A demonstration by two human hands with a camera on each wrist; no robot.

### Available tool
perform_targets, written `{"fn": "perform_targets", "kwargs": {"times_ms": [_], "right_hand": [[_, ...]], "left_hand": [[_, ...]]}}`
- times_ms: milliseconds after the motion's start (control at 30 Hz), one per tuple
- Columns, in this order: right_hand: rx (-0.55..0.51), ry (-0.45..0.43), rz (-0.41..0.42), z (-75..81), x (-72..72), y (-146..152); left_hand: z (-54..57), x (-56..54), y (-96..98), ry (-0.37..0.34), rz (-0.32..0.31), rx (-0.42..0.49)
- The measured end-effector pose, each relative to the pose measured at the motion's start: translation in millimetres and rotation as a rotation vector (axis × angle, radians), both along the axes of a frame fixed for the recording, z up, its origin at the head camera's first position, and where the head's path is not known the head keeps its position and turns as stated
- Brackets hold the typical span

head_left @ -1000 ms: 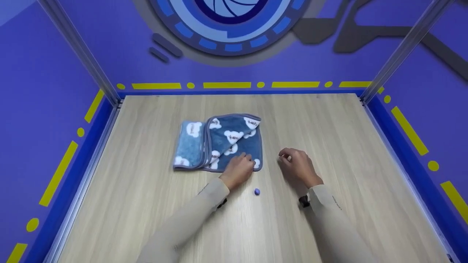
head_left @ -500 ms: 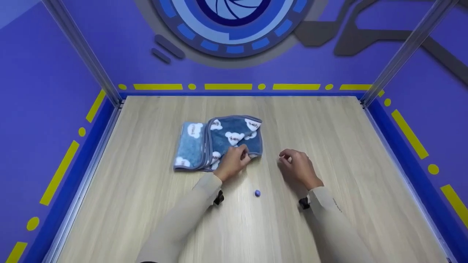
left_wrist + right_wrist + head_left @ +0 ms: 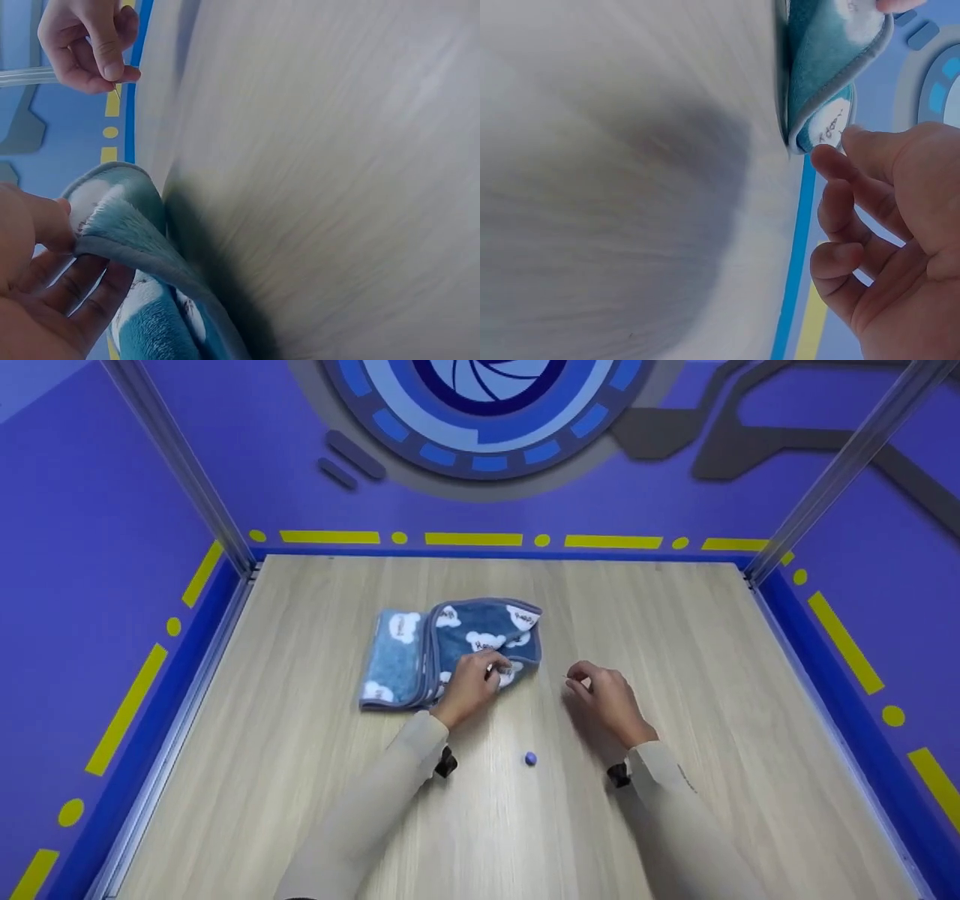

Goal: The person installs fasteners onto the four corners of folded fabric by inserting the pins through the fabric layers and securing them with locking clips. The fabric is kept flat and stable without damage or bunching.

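Observation:
A blue fleece blanket (image 3: pixel 394 660) with white patches and grey edging lies folded on the table. My left hand (image 3: pixel 472 679) pinches its grey-edged near layer between thumb and fingers. In the left wrist view that edge (image 3: pixel 142 259) is raised off the wood between thumb and fingers of the left hand (image 3: pixel 52 277). Right of the blanket, my right hand (image 3: pixel 609 701) holds its thumb and index finger together. A very thin needle-like object (image 3: pixel 117 93) sticks out from those fingertips in the left wrist view; its full length is hidden.
A small purple lump (image 3: pixel 530 759) lies on the wooden table (image 3: pixel 675 615) in front of the blanket, between the forearms. Blue-purple panels (image 3: pixel 75 547) with yellow marks stand at the back and both sides, with metal posts at the corners.
My left hand has lifted the blanket's near right edge and drawn it slightly up and back, folding that part over. The right hand has hardly moved.

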State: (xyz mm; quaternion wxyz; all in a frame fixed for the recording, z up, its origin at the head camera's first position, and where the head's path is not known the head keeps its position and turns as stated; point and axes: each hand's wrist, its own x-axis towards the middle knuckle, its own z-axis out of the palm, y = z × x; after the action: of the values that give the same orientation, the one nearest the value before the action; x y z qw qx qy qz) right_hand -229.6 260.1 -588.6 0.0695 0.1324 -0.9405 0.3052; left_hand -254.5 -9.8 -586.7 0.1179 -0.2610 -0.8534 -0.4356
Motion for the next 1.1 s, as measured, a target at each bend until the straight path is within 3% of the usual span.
{"fn": "perform_targets", "kwargs": {"times_ms": [267, 833, 1100], "right_hand": [[0.002, 0.042, 0.041, -0.8, -3.9, -5], [-0.184, -0.028, 0.14, 10.0, -11.7, -38], [-0.216, -0.027, 0.198, 13.5, -17.5, -52]], "left_hand": [[1.0, 2.5, -4.7, 0.001, 0.048, -0.025], [7.4, 9.3, -9.6, -0.147, -0.032, -0.03], [5.2, 9.5, -12.1, -0.123, -0.084, -0.045]]}}
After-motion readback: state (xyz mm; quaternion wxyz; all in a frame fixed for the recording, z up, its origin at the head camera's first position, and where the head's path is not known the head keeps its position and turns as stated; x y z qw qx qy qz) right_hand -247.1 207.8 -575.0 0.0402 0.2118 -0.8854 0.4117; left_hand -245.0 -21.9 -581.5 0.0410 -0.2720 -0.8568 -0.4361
